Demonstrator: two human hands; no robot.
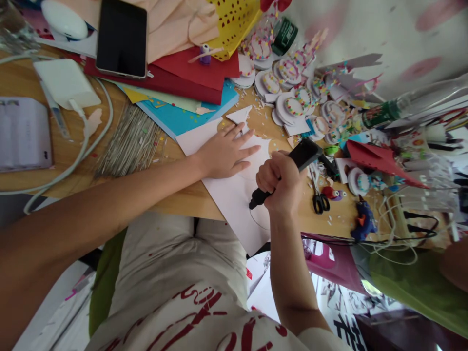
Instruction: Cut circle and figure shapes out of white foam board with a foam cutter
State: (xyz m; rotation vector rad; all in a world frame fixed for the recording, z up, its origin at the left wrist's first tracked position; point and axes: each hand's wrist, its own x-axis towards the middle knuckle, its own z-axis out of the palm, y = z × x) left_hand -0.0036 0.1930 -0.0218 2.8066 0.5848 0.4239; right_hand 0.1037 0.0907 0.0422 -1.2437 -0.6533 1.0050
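Note:
My left hand point(227, 152) lies flat with its fingers spread on a sheet of white paper point(234, 204). My right hand point(280, 180) is wrapped around a thick black handheld tool point(305, 153). Its narrow end points down and meets the sheet near the front edge of the table. A dark curved line runs from that tip across the paper; I cannot tell whether it is drawn or cut. The sheet's near corner hangs over the table edge. A small white paper scrap point(239, 115) lies just beyond my left fingers.
Scissors point(319, 197) and a blue glue gun point(362, 219) lie at the right. Several bead-trimmed white paper discs point(291, 107) crowd the back. A bundle of thin wires point(131, 139), a phone point(122, 39) on coloured sheets and a white charger point(68, 83) with its cable are at the left.

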